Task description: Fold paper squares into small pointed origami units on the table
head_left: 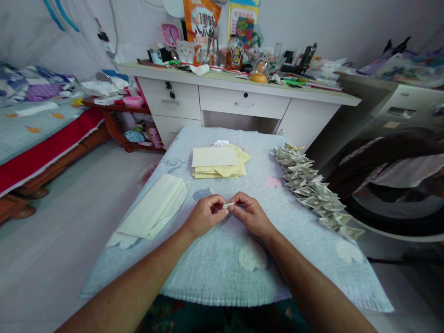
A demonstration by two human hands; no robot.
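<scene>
A small folded piece of paper (228,205) is pinched between my two hands over the middle of the cloth-covered table. My left hand (206,214) grips its left end with thumb and fingers. On the right end, my right hand (251,214) closes thumb and index finger. Beyond my hands lies a stack of yellowish paper (225,171) with a pale card (215,157) on top. A folded pale green sheet (154,206) rests to the left. Along the right side runs a long row of folded grey paper pieces (307,185) with pointed tips.
The table's blue cloth (222,277) hangs over its near edge. Behind stands a white desk (243,99) crowded with jars, bags and small items. A bed (38,125) is at the left, a washing machine (395,185) with its door open at the right.
</scene>
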